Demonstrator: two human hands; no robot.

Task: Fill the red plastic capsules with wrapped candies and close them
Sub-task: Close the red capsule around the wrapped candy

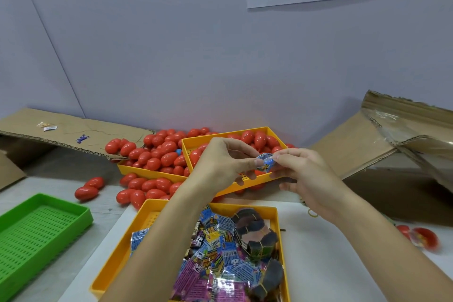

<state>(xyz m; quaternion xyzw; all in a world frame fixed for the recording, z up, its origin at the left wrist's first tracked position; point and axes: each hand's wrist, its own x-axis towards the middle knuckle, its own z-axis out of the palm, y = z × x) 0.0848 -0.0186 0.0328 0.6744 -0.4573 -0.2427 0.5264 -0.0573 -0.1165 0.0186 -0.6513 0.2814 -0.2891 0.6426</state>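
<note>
Nearest, a yellow tray on the tabletop holds a heap of wrapped candies, light, crinkly and slippery packets best taken by a corner. Above it, the left hand and right hand both pinch one small blue-wrapped candy between thumb and fingertips; a red capsule half may sit beneath it, though fingers hide that. Beyond, a tilted yellow tray and another behind it carry red capsules: smooth, rigid, light shells, prone to rolling, best gripped around the middle. A green tray lies left.
</note>
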